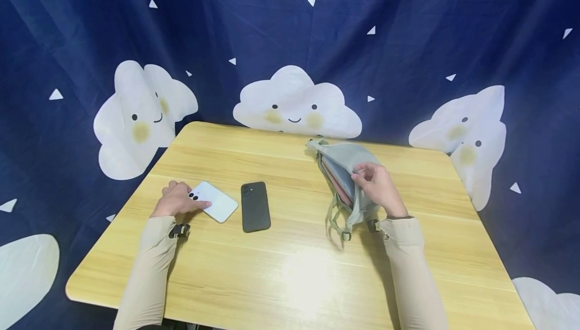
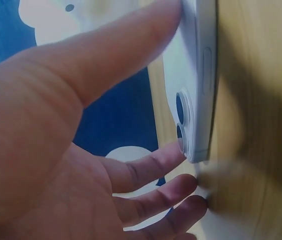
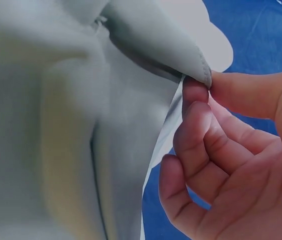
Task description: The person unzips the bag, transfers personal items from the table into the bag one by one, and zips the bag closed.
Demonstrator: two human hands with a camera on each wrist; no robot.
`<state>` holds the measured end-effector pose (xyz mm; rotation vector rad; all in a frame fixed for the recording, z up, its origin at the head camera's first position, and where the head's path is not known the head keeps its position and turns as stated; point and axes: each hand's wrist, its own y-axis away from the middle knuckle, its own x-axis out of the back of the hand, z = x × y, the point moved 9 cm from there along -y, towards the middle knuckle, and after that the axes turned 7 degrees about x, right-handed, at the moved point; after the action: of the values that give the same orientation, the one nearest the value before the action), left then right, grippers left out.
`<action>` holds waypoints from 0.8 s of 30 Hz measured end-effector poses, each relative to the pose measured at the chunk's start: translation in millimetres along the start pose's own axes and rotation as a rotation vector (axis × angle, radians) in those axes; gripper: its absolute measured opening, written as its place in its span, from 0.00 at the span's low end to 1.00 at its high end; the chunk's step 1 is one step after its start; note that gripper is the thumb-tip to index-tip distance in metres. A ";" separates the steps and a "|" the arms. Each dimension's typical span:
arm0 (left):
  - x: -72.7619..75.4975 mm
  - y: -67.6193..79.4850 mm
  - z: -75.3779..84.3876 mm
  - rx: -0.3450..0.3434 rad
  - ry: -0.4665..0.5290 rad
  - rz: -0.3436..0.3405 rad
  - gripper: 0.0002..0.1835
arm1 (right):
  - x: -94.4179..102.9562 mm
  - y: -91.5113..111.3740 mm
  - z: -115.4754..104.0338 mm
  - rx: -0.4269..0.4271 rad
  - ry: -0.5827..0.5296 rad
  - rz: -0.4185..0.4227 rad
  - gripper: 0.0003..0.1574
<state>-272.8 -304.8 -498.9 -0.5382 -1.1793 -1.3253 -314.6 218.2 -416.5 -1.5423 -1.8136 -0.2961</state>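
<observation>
While the right hand (image 1: 375, 185) pinches the open grey bag (image 1: 355, 153) near the far edge of the worktop (image 1: 217, 279), the left hand (image 1: 175, 200) grips the white phone (image 1: 219, 204) toward the left edge, beside the black phone (image 1: 256, 209).

An indoor, curtained-off table space, domestic in look, though whether it is a home or a staged corner cannot be told. A navy-blue fabric curtain (image 1: 272, 23), softly folded and printed with white smiling clouds (image 1: 296, 88) and small white triangles (image 1: 153, 4), a pattern suited to a child's bedroom, hangs behind and to either side of a light yellow wood-grain table (image 1: 290, 164) with rounded corners. On its glossy surface lie everyday belongings: a white rectangular smartphone (image 1: 219, 205), a black rectangular smartphone (image 1: 256, 212) and a pale grey-green fabric bag (image 1: 351, 153).
</observation>
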 end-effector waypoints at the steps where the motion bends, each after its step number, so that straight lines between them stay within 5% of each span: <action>1: -0.2 -0.4 -0.7 0.005 0.004 -0.002 0.45 | -0.2 -0.3 0.2 0.002 -0.010 0.000 0.14; 14: -1.8 -1.1 -4.7 0.027 -0.006 -0.028 0.41 | -0.2 -0.8 -1.8 0.007 0.028 -0.002 0.10; 19: 2.3 -2.0 -2.4 0.032 0.014 0.022 0.31 | -1.1 -0.1 -0.3 0.003 0.036 -0.015 0.10; 24: -0.5 3.0 0.4 0.042 -0.016 -0.003 0.49 | -1.1 0.8 -0.2 -0.007 0.045 -0.023 0.12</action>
<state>-270.0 -303.5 -498.3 -0.5179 -1.2183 -1.2982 -313.7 217.4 -417.3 -1.5084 -1.7983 -0.3457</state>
